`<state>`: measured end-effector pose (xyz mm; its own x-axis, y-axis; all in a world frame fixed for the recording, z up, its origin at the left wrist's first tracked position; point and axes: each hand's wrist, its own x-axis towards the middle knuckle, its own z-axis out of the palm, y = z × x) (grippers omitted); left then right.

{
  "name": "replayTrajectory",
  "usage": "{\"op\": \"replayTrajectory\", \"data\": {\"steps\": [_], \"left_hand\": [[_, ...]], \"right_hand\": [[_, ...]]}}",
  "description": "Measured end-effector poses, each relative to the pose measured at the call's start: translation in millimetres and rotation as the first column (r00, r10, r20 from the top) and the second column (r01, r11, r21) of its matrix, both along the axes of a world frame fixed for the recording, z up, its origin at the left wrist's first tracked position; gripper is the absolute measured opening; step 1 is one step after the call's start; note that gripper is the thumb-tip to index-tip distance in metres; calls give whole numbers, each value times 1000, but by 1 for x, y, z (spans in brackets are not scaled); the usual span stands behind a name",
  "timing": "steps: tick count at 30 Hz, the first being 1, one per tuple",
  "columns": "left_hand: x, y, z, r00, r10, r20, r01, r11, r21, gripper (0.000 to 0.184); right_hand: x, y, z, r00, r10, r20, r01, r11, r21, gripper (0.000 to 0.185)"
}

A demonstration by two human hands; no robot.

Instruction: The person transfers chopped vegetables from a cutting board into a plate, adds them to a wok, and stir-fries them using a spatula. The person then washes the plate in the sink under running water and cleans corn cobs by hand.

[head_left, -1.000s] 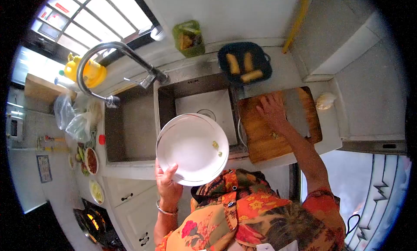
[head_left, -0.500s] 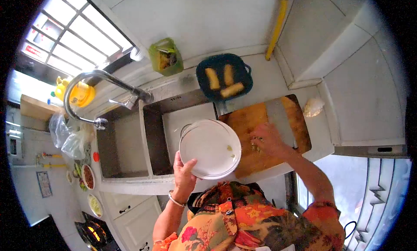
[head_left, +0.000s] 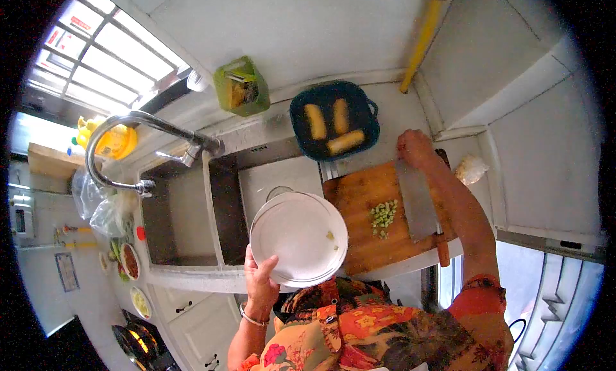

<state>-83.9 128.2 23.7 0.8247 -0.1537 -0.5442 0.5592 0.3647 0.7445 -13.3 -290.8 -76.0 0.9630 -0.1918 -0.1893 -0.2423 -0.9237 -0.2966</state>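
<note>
I see the right hand (head_left: 416, 147) now at the far edge of the cutting board (head_left: 359, 252), by the knife's (head_left: 417, 204) far end; 1 second ago it lay spread on the wood, and 0.5 seconds ago it was over the green pieces (head_left: 384, 218). I now see those pieces uncovered, loosely heaped. The knife handle (head_left: 443, 250), hidden in the 2 earlier views, shows. The plate (head_left: 295, 239), 1 second ago clear of the board, now overlaps its left edge in my view.
</note>
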Motion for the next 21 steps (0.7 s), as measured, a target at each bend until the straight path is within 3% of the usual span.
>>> {"op": "replayTrajectory", "data": {"steps": [5,8,10,11,13,15,18,20,21], "left_hand": [[-3,6,-4,1000,28,10,-28,999,15,46],[-3,8,-1,999,47,4,-47,999,22,47],[-4,10,-1,999,53,-7,-53,998,36,47],[-4,12,-2,999,55,4,-55,997,47,47],[-4,17,-3,998,60,11,-60,997,58,47],[-3,20,-3,997,76,-30,-74,995,59,48],[-2,25,-6,996,85,-37,-82,993,84,51],[1,28,-5,995,85,-48,-80,992,98,52],[3,28,-3,995,82,-52,-75,991,114,54]], "right_hand": [[5,-8,-20,1000,23,-11,-23,1000,-19,5],[6,-7,-13,991,3,-135,-15,996,-87,9],[-1,-4,13,996,78,-46,-74,994,76,14],[-7,1,21,995,82,-50,-78,994,75,14],[-24,19,35,996,74,-46,-56,944,325,16],[-48,43,48,973,162,-165,-107,948,299,15],[-74,62,54,932,154,-327,-25,929,368,17],[-99,55,23,947,320,3,-296,871,392,16],[-99,59,28,948,319,-6,-291,872,393,16]]}}
